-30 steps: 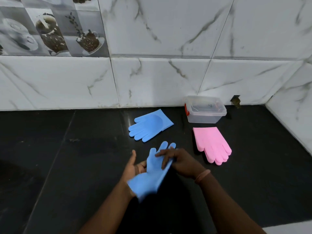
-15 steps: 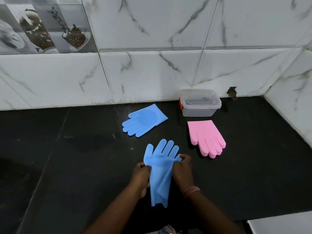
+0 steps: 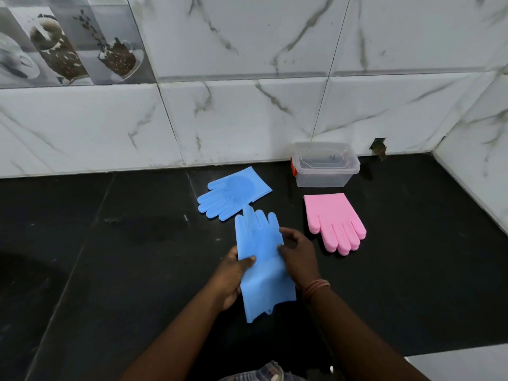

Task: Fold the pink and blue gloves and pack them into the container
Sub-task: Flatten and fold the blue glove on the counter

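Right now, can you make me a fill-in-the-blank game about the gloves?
1. Both hands hold a glove coloured ____.
2. The pink gloves lie right in front of the clear ____.
3. The container has ____ gloves inside.
4. The other blue glove lies flat with its ____ facing up.

Missing words: blue; container; no; palm

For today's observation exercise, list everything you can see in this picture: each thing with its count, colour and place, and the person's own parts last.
held blue glove: one, blue, over the counter between both hands
lying blue glove: one, blue, flat on the counter behind the held one
pink gloves: stacked, pink, in front of the container
container: one, clear, red latch, against the wall
counter: one, black
wall tiles: white marble, behind the counter
left hand: grips the held glove's left edge
right hand: grips its right edge
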A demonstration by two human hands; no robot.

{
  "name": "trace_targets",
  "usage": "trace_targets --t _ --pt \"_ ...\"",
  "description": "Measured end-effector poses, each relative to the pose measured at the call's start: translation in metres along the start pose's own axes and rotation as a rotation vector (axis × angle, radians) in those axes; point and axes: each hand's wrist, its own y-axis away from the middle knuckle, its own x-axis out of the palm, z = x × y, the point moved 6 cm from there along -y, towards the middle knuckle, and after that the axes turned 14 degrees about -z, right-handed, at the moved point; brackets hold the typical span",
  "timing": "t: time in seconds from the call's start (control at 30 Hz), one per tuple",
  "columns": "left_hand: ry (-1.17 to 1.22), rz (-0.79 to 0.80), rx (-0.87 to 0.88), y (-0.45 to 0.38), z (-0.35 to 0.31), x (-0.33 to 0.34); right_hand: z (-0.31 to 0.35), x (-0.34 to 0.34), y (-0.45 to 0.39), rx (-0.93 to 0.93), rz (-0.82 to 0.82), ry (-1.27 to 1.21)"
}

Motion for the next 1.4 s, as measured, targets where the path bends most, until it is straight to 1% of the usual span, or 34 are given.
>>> trace_targets --t 0.1,0.17,0.23,0.3,0.37,0.43,0.53,0.57,0.6,0.63,0.7,0.73,0.8,0.83,0.9,0.97,1.07,1.17,1.27,1.3,1.4 --pt "-0.198 -0.207 0.088 -0.008 -0.006 -0.009 -0.005 0.004 0.001 -0.060 0.015 0.073" --pt "-0.283 -0.285 0.194 -0.008 -0.013 -0.012 -0.006 0.001 0.001 -0.111 -0.027 0.134" --pt "-0.389 -0.356 0.292 -0.005 -0.018 -0.018 -0.009 -0.003 0.000 -0.150 -0.072 0.246" --pt "-0.501 -0.427 0.347 -0.003 -0.017 -0.026 -0.018 -0.005 0.003 -0.142 -0.053 0.393" --pt "-0.557 -0.441 0.330 -0.003 -0.011 -0.029 -0.026 -0.001 0.007 -0.121 0.016 0.464" --pt "-0.542 -0.433 0.294 -0.004 -0.006 -0.029 -0.027 0.003 0.010 -0.114 0.069 0.478" --pt "-0.580 -0.494 0.309 -0.004 -0.012 -0.033 -0.024 0.004 0.012 -0.104 0.097 0.476" --pt "-0.627 -0.523 0.333 -0.003 -0.015 -0.035 -0.025 0.003 0.012 -0.118 0.103 0.512" --pt "-0.679 -0.544 0.359 -0.003 -0.017 -0.037 -0.025 0.002 0.013 -0.154 0.114 0.604" --pt "-0.728 -0.556 0.386 -0.002 -0.017 -0.040 -0.025 0.001 0.015 -0.202 0.124 0.745" --pt "-0.826 -0.552 0.473 0.000 -0.017 -0.041 -0.022 -0.003 0.015 -0.307 0.095 0.987" --pt "-0.880 -0.539 0.542 0.002 -0.018 -0.039 -0.018 -0.002 0.014 -0.372 0.069 1.034" --pt "-0.968 -0.465 0.704 0.004 -0.021 -0.031 -0.008 0.009 0.014 -0.539 0.080 1.016" --pt "-1.009 -0.396 0.767 0.003 -0.023 -0.024 -0.005 0.017 0.015 -0.606 0.114 0.973" --pt "-1.111 -0.252 0.841 0.000 -0.025 -0.012 -0.003 0.031 0.020 -0.688 0.189 0.952" --pt "-1.211 -0.194 0.861 -0.004 -0.029 -0.006 -0.005 0.040 0.023 -0.740 0.222 1.017" --pt "-1.300 -0.220 0.818 -0.011 -0.037 -0.004 -0.004 0.043 0.020 -0.719 0.245 1.057" --pt "-1.339 -0.217 0.792 -0.015 -0.044 -0.001 0.000 0.044 0.013 -0.696 0.271 1.092" --pt "-1.342 -0.229 0.826 -0.016 -0.049 0.003 0.007 0.050 0.015 -0.814 0.231 1.149" --pt "-1.347 -0.222 0.833 -0.017 -0.049 0.003 0.006 0.054 0.017 -0.826 0.257 1.140" --pt "-1.376 -0.174 0.771 -0.024 -0.054 0.006 0.009 0.064 0.011 -0.772 0.364 1.130"
